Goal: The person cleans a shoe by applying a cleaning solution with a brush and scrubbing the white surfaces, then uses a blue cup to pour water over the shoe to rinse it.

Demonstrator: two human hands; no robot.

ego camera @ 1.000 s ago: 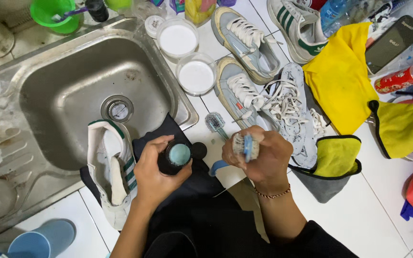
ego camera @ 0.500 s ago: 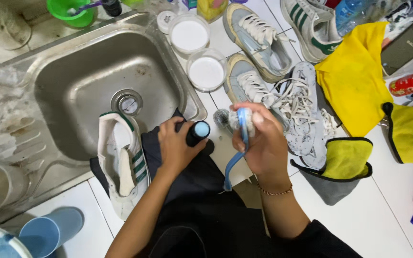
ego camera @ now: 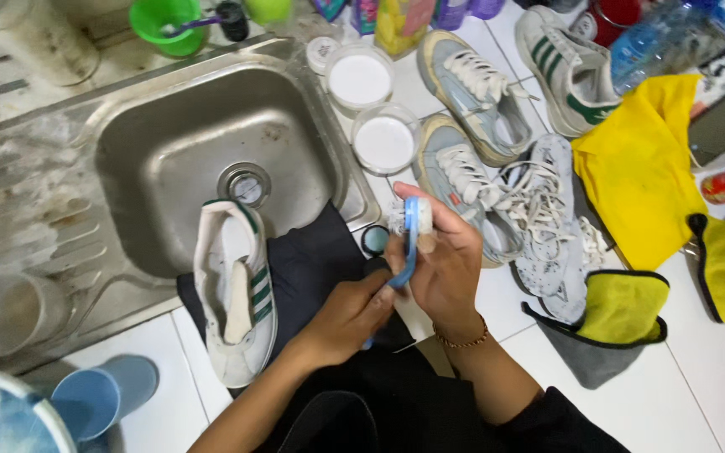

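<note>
Toothbrush-style blue brush (ego camera: 411,239): it sits upright between both hands, just right of the steel sink (ego camera: 169,143) and above the dark cloth (ego camera: 312,260) draped over the sink's near rim. The right hand (ego camera: 442,264) has its fingers (ego camera: 430,205) clenched round the head end, where pale bristles show. The left hand (ego camera: 354,310) pinches the lower handle, fingers closed on it. Judging by its look, the brush is light, stiff plastic, thin and likely wet, so it may slip or twist; the handle just below the head seems the surest place to hold, with the bristles left free. A small teal-capped bottle (ego camera: 374,240) stands just left of the brush, near the hands. A white shoe with green stripes (ego camera: 237,294) lies sole-down across the sink's near edge, partly on the cloth; it looks soft and floppy, best gripped at the heel. Two round tubs of white paste (ego camera: 371,109) stand far of the hands, grey-blue shoes (ego camera: 472,117) to their right on the tiled tabletop (ego camera: 698,394).
</note>
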